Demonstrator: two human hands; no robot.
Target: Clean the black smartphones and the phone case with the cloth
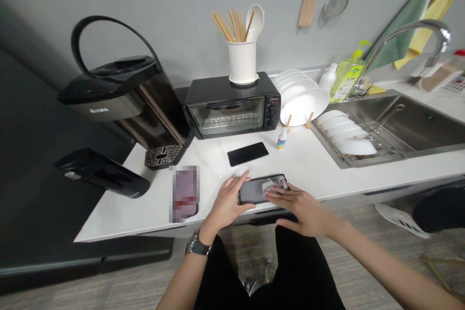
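Phone (251, 192) lies flat on the counter (316, 174), near its front edge, grey face up. Left hand (225, 201) at its left end: thumb on the near side, fingers on the far side, clamped across it; dark-strapped watch (198, 244) on that wrist. Right hand (300, 209) over the right half: fingers laid side by side on a crumpled pale cloth (273, 185) that rests on the screen, thumb spread well away from them. Cannot tell whether any cloth is pinched between those fingers. Just beyond, a dark slab like a second phone (248, 154), apart from both hands. Small white bottle (282, 138) to the right of that; toaster oven (232, 109) behind. Pixelated purplish item (186, 191) left of the left hand.
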